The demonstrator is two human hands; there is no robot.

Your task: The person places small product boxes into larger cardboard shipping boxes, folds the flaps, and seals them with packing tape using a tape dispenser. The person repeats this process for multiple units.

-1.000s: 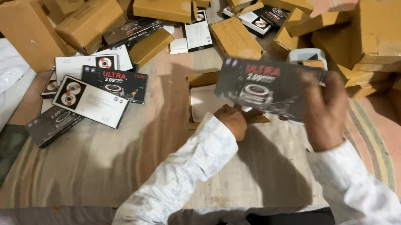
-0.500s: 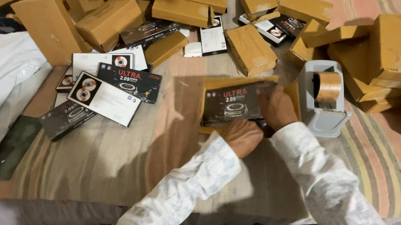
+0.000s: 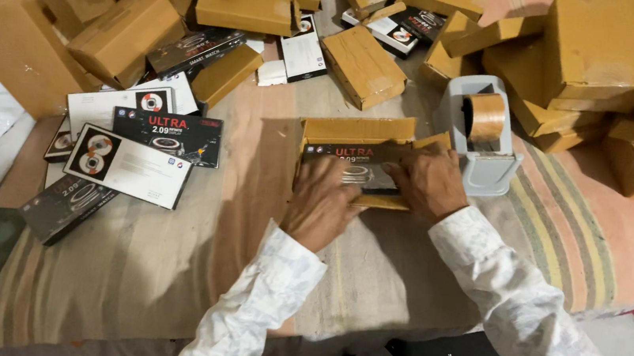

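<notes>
Both hands down at frame centre: left hand (image 3: 320, 202) and right hand (image 3: 429, 184) press flat, fingers spread, on one black product box (image 3: 352, 166) sitting in one open cardboard carton (image 3: 360, 134). One grey tape dispenser (image 3: 482, 137) just right. About five printed boxes (image 3: 148, 139) left. Over fifteen brown cartons (image 3: 586, 53) across top. Striped cloth surface (image 3: 566, 222); room unseen.

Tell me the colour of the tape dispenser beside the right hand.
Light grey, holding a brown tape roll; the tape dispenser shows only in the head view.
</notes>
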